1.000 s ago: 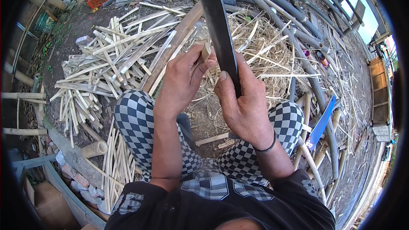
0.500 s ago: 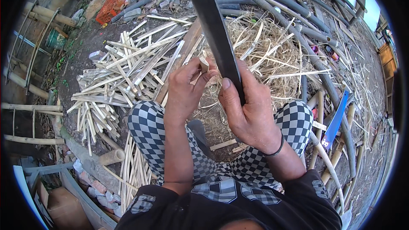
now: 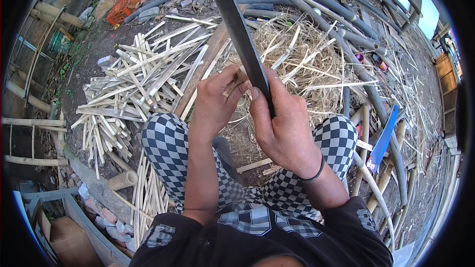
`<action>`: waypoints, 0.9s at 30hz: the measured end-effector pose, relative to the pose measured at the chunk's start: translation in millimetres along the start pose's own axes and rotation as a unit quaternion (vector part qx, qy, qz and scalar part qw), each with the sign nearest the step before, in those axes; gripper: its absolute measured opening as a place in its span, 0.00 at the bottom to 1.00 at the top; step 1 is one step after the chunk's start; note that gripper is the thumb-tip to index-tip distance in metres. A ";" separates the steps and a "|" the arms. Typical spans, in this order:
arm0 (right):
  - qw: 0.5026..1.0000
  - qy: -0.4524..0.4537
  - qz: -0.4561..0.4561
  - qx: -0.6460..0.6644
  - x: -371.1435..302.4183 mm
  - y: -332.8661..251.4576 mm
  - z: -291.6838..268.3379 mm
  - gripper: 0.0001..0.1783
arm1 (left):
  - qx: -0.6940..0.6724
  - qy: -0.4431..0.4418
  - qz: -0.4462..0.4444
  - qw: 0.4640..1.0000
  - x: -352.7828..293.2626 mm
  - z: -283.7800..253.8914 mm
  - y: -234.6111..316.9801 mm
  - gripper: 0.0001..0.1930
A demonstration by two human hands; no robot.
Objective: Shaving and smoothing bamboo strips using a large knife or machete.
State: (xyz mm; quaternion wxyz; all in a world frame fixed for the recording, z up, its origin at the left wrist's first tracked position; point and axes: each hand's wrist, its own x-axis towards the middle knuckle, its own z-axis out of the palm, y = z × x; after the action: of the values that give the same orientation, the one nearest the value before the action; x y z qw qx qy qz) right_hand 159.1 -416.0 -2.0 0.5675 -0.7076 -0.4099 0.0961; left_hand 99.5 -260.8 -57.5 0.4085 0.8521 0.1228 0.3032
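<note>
In front of my knees, my right hand (image 3: 287,126) is closed on a long dark machete (image 3: 240,29), its thumb pressed along the side. The blade slants up and to the far left. My left hand (image 3: 213,100) pinches a pale bamboo strip (image 3: 242,73) whose end shows right beside the blade; whether the two touch is unclear. Most of the strip is hidden by fingers and blade. Beyond my right hand lies a heap of thin bamboo shavings (image 3: 307,57). A pile of split bamboo strips (image 3: 141,74) spreads to the left of my left hand.
A blue handsaw (image 3: 384,141) lies by my right knee among bamboo poles (image 3: 363,66). A wooden plank (image 3: 204,66) runs away between strips and shavings. More strips (image 3: 148,188) lie beside my left leg. An orange crate (image 3: 125,6) stands at the far left.
The whole view has shifted slightly, so the surroundings sit further left. My right hand and the machete have come a little closer to the bamboo strip. Both grips stay the same.
</note>
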 end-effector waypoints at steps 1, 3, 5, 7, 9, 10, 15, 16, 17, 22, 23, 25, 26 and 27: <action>1.000 -0.001 0.000 -0.001 -0.2 -0.4 0.2 0.21 | 0.009 0.003 0.004 1.000 -0.1 0.3 0.2 0.18; 1.000 0.006 0.001 -0.001 -0.5 -1.5 1.1 0.21 | 0.018 0.006 0.008 1.000 0.1 0.3 0.7 0.18; 1.000 0.005 0.003 -0.003 -0.6 -1.6 1.2 0.21 | 0.008 -0.001 0.007 1.000 0.4 0.3 0.6 0.16; 1.000 0.004 0.005 -0.006 -0.4 -2.0 0.9 0.20 | 0.006 0.000 0.014 1.000 0.9 0.6 -1.1 0.16; 1.000 0.007 0.002 -0.001 -0.3 -2.5 0.4 0.20 | 0.003 0.000 0.022 1.000 0.7 1.0 -2.3 0.15; 1.000 0.005 0.002 0.000 0.0 -1.8 1.6 0.20 | 0.007 -0.002 0.013 1.000 -0.4 0.1 -3.9 0.15; 1.000 0.001 0.014 0.000 0.4 -3.9 -0.9 0.20 | 0.024 -0.007 0.006 1.000 0.4 1.0 -0.7 0.14; 1.000 0.001 0.014 0.000 0.1 -4.3 -1.4 0.20 | 0.015 -0.010 0.012 1.000 0.8 0.6 -0.3 0.14; 1.000 0.001 0.012 -0.009 -0.1 -4.6 -1.9 0.20 | 0.006 -0.012 0.017 1.000 1.0 0.7 0.0 0.13; 0.998 -0.005 0.004 -0.066 0.2 -6.3 -6.2 0.20 | 0.027 -0.013 0.035 0.999 1.1 5.0 1.2 0.14; 0.997 -0.012 0.011 -0.075 1.1 -5.0 -5.8 0.19 | 0.043 -0.018 0.038 0.998 1.6 5.8 1.7 0.14; 0.996 -0.018 0.016 -0.086 1.1 -5.1 -6.4 0.19 | 0.050 -0.006 0.045 0.998 -0.7 8.0 0.3 0.14; 0.996 -0.020 0.011 -0.083 0.0 -6.7 -7.2 0.19 | 0.058 0.007 0.050 0.997 -1.1 8.7 -1.2 0.15; 0.996 -0.022 0.005 -0.081 -0.1 -7.1 -7.1 0.19 | 0.057 0.008 0.050 0.997 2.5 9.8 -3.2 0.15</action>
State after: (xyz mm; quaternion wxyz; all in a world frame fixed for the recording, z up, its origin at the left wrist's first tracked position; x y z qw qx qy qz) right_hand 160.0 -421.1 6.7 0.4987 -0.7511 -0.4250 0.0805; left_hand 107.7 -263.7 -63.6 0.3423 0.8767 0.1001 0.3228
